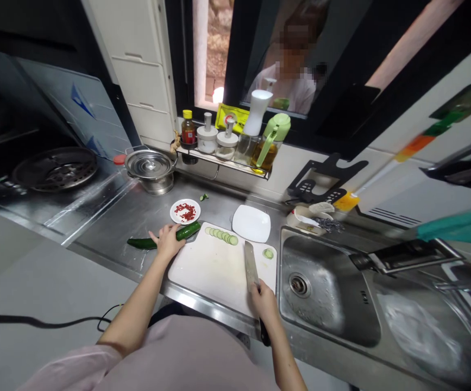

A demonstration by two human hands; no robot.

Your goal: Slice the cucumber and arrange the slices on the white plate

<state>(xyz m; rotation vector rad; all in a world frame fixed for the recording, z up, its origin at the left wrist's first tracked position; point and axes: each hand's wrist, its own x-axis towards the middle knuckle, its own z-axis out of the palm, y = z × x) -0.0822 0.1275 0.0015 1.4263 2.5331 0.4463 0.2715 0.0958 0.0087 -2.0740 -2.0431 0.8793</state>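
My left hand (169, 243) is closed over a dark green cucumber (188, 231) at the left edge of the white cutting board (211, 274). The hand covers the cucumber's middle, and green shows on both sides of it. My right hand (264, 300) grips a kitchen knife (251, 263) by its dark handle, the blade over the right part of the board and pointing away from me. A row of overlapping cucumber slices (221, 235) lies along the board's far edge. A small stack of slices (268, 253) sits near its right corner.
Behind the board are a white plate (251, 223), a small dish (179, 215) with chopped red pieces, and green scraps (203, 197). A steel pot (157, 182) stands back left. The sink (320, 282) is on the right. Along the window, a rack (223, 163) holds seasoning jars and bottles.
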